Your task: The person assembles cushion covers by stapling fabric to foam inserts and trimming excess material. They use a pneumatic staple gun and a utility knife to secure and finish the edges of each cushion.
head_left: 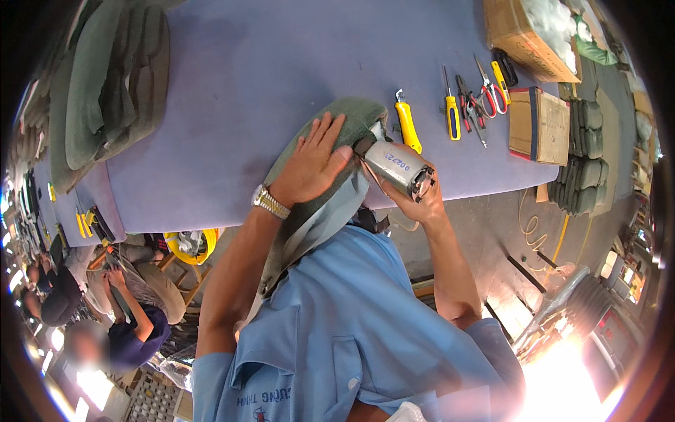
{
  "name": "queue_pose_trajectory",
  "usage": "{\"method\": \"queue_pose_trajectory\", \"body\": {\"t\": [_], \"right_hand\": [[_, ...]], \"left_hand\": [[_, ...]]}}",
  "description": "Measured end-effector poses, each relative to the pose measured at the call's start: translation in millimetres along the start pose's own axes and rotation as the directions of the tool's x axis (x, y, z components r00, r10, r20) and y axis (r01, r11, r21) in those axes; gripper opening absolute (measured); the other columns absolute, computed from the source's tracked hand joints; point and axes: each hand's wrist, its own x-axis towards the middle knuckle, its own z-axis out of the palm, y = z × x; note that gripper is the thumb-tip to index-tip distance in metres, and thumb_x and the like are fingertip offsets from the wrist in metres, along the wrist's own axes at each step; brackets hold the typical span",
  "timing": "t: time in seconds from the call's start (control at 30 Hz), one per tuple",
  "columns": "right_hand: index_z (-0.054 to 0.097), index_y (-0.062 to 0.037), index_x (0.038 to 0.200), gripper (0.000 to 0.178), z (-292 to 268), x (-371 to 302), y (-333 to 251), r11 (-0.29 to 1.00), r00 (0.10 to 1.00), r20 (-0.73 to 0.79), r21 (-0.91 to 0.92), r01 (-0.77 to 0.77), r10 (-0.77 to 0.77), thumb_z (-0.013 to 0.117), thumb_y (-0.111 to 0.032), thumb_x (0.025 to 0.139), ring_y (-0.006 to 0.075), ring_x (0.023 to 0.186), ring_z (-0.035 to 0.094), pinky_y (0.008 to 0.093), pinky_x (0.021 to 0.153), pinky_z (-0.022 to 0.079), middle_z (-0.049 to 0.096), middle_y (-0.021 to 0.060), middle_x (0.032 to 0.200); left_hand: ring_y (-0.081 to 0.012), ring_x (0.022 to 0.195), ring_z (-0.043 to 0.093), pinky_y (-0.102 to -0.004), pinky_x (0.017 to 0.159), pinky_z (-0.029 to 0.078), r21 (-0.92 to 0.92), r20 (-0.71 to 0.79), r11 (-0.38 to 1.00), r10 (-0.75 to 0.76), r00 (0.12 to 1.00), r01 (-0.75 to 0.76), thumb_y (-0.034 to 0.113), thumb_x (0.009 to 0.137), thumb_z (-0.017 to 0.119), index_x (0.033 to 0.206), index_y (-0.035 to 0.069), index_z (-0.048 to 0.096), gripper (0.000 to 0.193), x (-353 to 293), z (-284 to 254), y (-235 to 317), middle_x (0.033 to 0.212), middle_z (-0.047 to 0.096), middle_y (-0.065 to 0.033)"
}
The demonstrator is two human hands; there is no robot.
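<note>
My left hand (316, 162) lies flat on a grey-green fabric-covered pad (301, 143), fingers stretched out and a metal watch on the wrist. The pad stands tilted between the table edge and my body, its lighter grey-blue underside (336, 200) partly showing. My right hand (422, 193) is wrapped around a silver staple gun (394, 167), whose dark nose meets the pad's right edge, close to my left fingers. The exact contact point is hard to make out. Just beyond the staple gun, a yellow utility knife (407, 123) lies on the table.
On the blue-grey table (267, 63) lie a yellow screwdriver (452, 116), pliers (470, 105), red-handled scissors (492, 95) and a small box (538, 125). A carton (531, 39) stands at far right. Grey-green pads (116, 84) are stacked at left. A co-worker (137, 316) sits at lower left.
</note>
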Motion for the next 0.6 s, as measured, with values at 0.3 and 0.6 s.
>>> {"method": "queue_pose_trajectory", "body": {"t": [0.3,0.6], "right_hand": [[0.063,-0.0005,0.133,0.061,6,-3,-8,0.997,0.999,-0.002,0.061,-0.043,0.044,0.080,-0.003,0.075,0.0243,0.107,0.074,0.0342,0.095,0.056,0.074,0.0172,0.118],[0.064,0.0030,0.132,0.059,1,-3,-20,0.994,0.995,0.086,0.091,-0.061,0.053,0.079,0.001,0.075,0.0179,0.106,0.072,0.0315,0.094,0.056,0.073,0.0157,0.119]], "left_hand": [[-0.0420,0.149,0.040,-0.0530,0.116,0.042,0.287,-0.226,0.956,0.003,0.974,0.064,0.031,0.098,0.065,0.159,-0.002,0.031,0.077,-12,21,20,0.162,0.037,-0.0265],[-0.0388,0.148,0.043,-0.0523,0.114,0.045,0.338,-0.237,0.938,0.000,0.972,0.082,0.029,0.093,0.072,0.158,-0.002,0.033,0.082,-12,18,25,0.162,0.040,-0.0221]]}}
